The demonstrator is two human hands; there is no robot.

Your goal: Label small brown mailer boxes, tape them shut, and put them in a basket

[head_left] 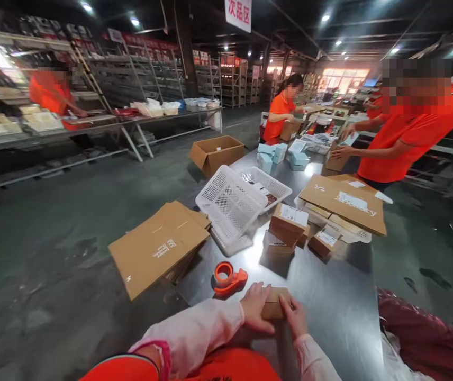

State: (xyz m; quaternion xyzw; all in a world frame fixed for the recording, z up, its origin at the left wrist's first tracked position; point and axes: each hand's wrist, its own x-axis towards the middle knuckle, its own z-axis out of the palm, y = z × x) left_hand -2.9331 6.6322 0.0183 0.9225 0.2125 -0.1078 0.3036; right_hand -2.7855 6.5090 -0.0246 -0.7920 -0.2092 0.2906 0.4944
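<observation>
A small brown cardboard box [275, 302] sits on the metal table close to my body, between my two hands. My left hand [255, 308] grips its left side, fingers along the far edge and thumb low at the front. On the right side, my right hand [295, 316] holds the same box with its fingers against the edge. An orange tape dispenser [230, 280] with a tape roll lies just beyond my left hand. Farther up the table stand stacked small cartons [289, 225] with white labels, and another labelled carton [325, 241] lies beside them.
Flattened cardboard sheets [159, 246] overhang the table's left edge. White plastic baskets [232, 203] lean mid-table; a large flat carton [343, 203] covers another basket at right. Light-blue boxes [272, 156] sit farther back. Co-workers in orange shirts [401, 143] stand around. An open carton [216, 153] is at left.
</observation>
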